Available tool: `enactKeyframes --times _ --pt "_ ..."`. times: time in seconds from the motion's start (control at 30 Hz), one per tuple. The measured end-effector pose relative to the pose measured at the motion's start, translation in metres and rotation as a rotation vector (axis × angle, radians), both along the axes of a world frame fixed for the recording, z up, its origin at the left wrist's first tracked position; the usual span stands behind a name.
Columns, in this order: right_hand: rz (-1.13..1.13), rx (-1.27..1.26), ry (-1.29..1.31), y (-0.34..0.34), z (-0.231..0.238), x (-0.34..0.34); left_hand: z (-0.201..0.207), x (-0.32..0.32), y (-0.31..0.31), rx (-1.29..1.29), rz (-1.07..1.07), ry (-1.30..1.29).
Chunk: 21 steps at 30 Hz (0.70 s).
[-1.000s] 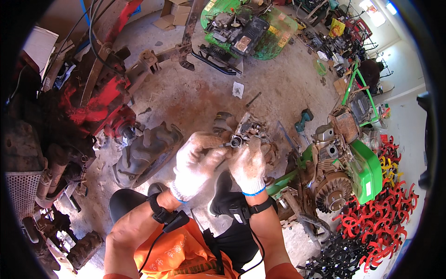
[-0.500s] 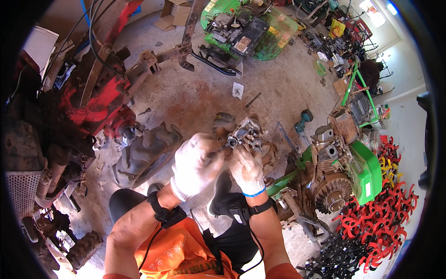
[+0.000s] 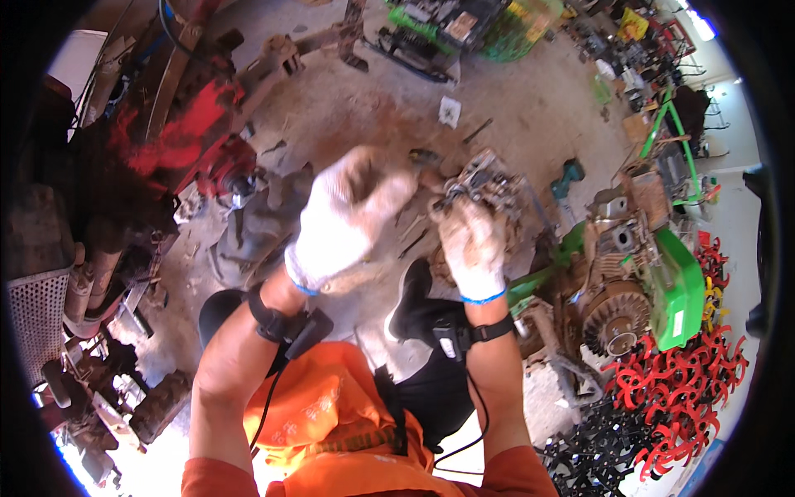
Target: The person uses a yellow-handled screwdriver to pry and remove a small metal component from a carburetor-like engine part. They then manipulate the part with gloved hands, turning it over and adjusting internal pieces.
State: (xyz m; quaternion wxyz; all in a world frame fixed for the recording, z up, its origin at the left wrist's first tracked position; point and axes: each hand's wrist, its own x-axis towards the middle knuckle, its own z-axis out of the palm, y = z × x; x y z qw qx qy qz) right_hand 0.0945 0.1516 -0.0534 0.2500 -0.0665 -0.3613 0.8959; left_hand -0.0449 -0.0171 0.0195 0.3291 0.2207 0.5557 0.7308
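My right hand (image 3: 474, 242), in a white knitted glove with a blue cuff edge, grips a small silvery cast-metal engine part (image 3: 489, 176) that looks like a carburetor. It is held up in front of me over the floor. My left hand (image 3: 344, 217), gloved the same way, is raised to the left of that part and apart from it. Its fingers are curled together and slightly blurred; whatever they may hold cannot be made out. Below the part, other brownish machine parts on the floor are mostly covered by my right hand.
A rusty engine (image 3: 617, 282) with a green cover (image 3: 679, 290) stands at right, by a pile of red curved blades (image 3: 671, 389). A teal power tool (image 3: 568, 177) lies on the floor. Red machinery (image 3: 195, 132) fills the left; a green-framed machine (image 3: 460, 29) stands far ahead.
My left hand has come away from the metal part, up and to the left. My right hand still holds the part. The whole view has shifted, with floor things now higher and farther right.
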Motion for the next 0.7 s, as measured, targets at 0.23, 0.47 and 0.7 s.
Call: enactKeyframes --times 0.23,0.47,0.7 --pt "-0.119 0.142 -0.305 -0.010 0.015 -0.007 -0.007 0.001 -0.002 -0.282 -0.225 0.172" --pt "-0.096 0.044 -0.262 -0.017 0.017 -0.014 -0.012 0.004 -0.001 -0.267 -0.275 0.127" --pt "-0.116 0.085 -0.312 -0.021 0.020 -0.013 -0.014 0.015 0.002 -0.271 -0.288 0.071"
